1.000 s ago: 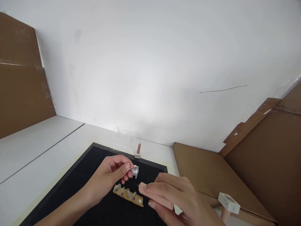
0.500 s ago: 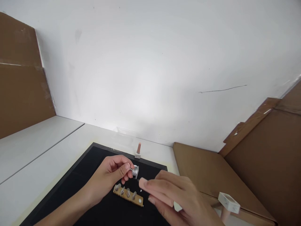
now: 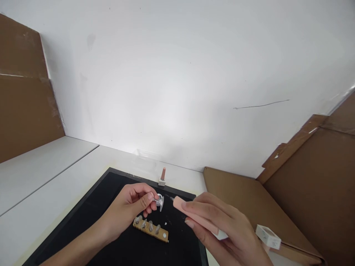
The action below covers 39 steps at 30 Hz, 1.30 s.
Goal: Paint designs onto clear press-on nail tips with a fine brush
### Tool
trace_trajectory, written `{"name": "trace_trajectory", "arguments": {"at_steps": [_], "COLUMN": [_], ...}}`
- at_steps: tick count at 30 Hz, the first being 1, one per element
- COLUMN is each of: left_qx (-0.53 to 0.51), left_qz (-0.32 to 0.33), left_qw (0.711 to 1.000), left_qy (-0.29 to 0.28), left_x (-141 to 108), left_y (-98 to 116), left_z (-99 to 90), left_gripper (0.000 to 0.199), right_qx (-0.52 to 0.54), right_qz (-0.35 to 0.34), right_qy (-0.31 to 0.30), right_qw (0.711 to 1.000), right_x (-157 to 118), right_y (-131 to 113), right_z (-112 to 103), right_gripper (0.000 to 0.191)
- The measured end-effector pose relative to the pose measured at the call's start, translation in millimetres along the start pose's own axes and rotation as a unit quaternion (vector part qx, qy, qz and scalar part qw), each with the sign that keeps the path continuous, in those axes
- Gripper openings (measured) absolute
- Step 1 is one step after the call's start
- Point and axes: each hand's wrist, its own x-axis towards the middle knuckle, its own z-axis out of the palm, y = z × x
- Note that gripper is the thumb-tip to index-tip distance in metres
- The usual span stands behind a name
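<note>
My left hand (image 3: 135,201) pinches a small clear, silvery piece (image 3: 159,201) between thumb and fingertips. The piece has a rounded part and a thin flared edge, but its kind is unclear. My right hand (image 3: 222,225) is closed around a long pink tapered handle (image 3: 194,216) with a white end by the palm. A thin dark tip, like a small brush, reaches from it towards the clear piece, with a gap between them. Below the hands lies a tan strip (image 3: 151,229) with several clear pieces standing on it.
A black mat (image 3: 119,255) covers the white table (image 3: 111,155). On its far edge stands a small white block with a pink tapered top (image 3: 162,177). At right, a white square block (image 3: 268,236) sits by a cardboard box (image 3: 230,188). Cardboard panels flank the white wall.
My right hand has moved right and slightly up with the pink handle, away from the clear piece, so the dark tip shows more. The left hand stays nearly still, still pinching its piece.
</note>
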Motion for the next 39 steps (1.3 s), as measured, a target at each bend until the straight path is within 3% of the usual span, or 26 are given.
{"name": "trace_trajectory", "arguments": {"at_steps": [2,6,11,17,22,28,33,39], "left_qx": [-0.001,-0.004,-0.002,-0.007,-0.009,-0.012,-0.013,-0.013], "left_qz": [0.0,0.001,-0.001,0.0,0.0,0.003,0.001,0.004], "left_qw": [1.0,1.0,1.0,1.0,1.0,1.0,1.0,1.0], "left_qy": [0.0,0.0,0.0,-0.001,0.0,-0.006,-0.005,-0.007], "left_x": [0.2,0.1,0.2,2.0,2.0,3.5,2.7,4.2], "left_y": [0.8,1.6,1.6,1.7,0.7,1.7,2.5,6.1], "left_z": [0.5,1.4,1.8,2.7,2.4,3.6,4.0,5.9], "left_gripper": [0.037,0.036,0.036,0.034,0.035,0.033,0.034,0.033], "right_qx": [-0.003,-0.028,0.006,-0.025,-0.031,-0.033,-0.043,-0.041], "right_qz": [-0.002,0.003,0.01,-0.023,-0.02,-0.037,-0.044,-0.056], "right_qy": [-0.011,-0.09,-0.024,-0.089,-0.004,-0.079,0.007,-0.029], "right_qw": [1.0,0.996,1.0,0.995,0.999,0.996,0.998,0.997], "right_x": [2.0,5.2,3.7,7.2,4.1,4.4,5.1,9.2], "right_y": [-1.4,-5.5,-1.8,-4.3,-3.1,-4.5,-5.7,-9.8], "right_z": [-1.1,-2.1,-1.3,-4.4,-0.9,-2.8,-0.3,-1.7], "right_gripper": [0.028,0.02,0.027,0.019,0.024,0.016,0.022,0.017]}}
